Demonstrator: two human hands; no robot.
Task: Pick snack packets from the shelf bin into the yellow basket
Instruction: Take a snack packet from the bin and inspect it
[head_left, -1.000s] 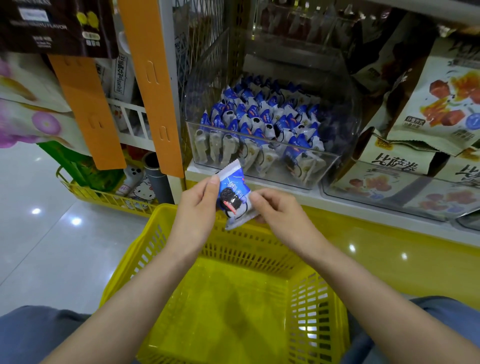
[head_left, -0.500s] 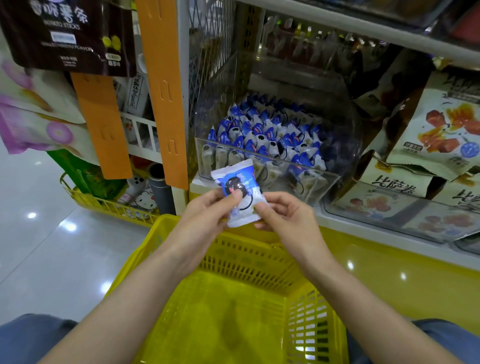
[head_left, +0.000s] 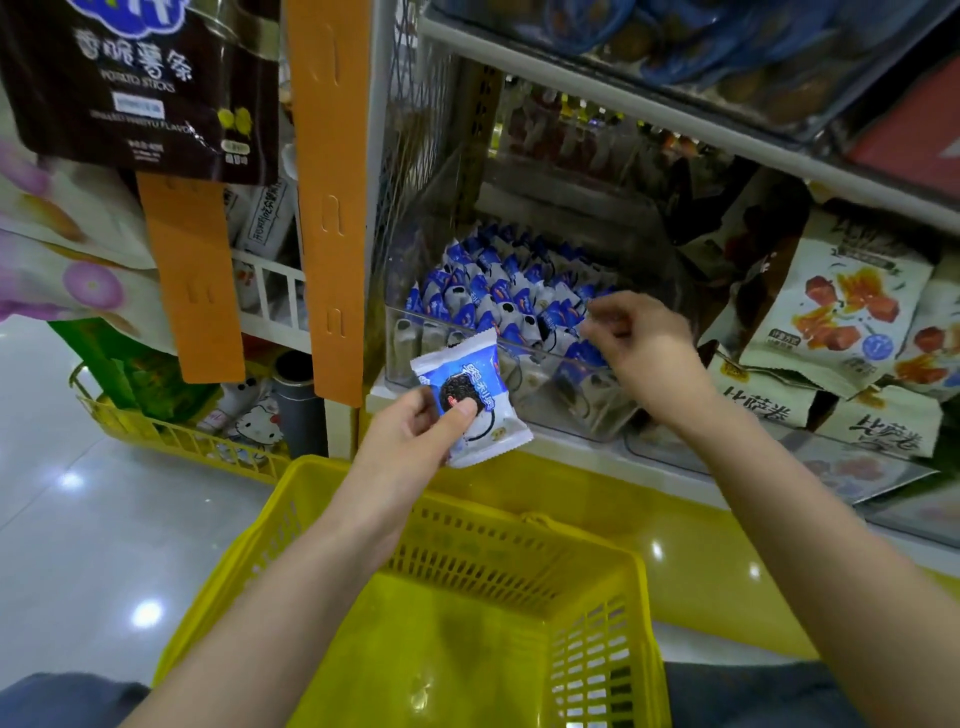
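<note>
My left hand (head_left: 415, 434) pinches a blue and white snack packet (head_left: 470, 400) with a dark cookie printed on it, held upright just in front of the shelf edge. Behind it a clear shelf bin (head_left: 524, 358) holds several rows of the same packets. My right hand (head_left: 636, 345) hovers at the bin's front right corner, fingers curled and blurred, touching the packets there. The yellow basket (head_left: 467, 618) sits below both arms with nothing in it.
Orange hanging strips (head_left: 324, 208) flank the shelf post on the left. Larger snack bags (head_left: 836, 312) fill the shelf to the right. A low yellow wire rack (head_left: 171, 436) stands on the tiled floor at left. Another shelf board (head_left: 675, 114) runs overhead.
My right hand has let go of the packet and moved up and right to the bin. My left hand now holds the packet alone.
</note>
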